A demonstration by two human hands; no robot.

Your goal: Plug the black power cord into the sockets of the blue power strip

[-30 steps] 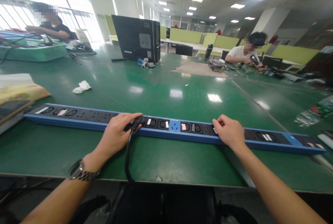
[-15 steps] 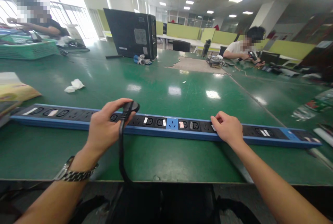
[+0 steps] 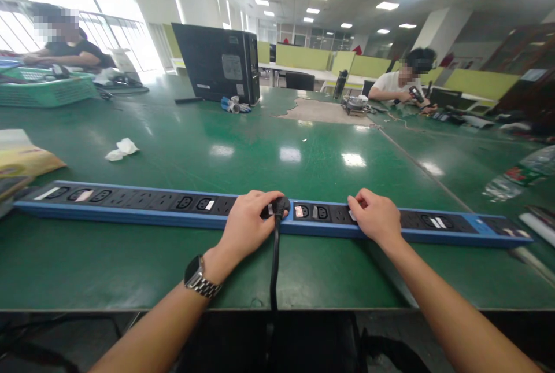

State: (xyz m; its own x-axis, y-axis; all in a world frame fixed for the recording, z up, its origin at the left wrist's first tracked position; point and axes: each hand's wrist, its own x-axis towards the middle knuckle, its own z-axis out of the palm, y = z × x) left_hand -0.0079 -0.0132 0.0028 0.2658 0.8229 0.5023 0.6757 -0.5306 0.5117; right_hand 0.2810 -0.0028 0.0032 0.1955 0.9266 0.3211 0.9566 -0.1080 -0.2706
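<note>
The left hand [image 3: 249,221] pinches the black power plug [image 3: 281,206] at the blue socket [image 3: 291,214] of the power strip [image 3: 315,213] on the desk [image 3: 208,272]; I can't tell if it's seated. The right hand [image 3: 378,217] curls against the strip, grip unclear.

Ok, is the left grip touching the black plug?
Touching. The head view shows the left grip pinching the black plug, with no gap between them.
</note>
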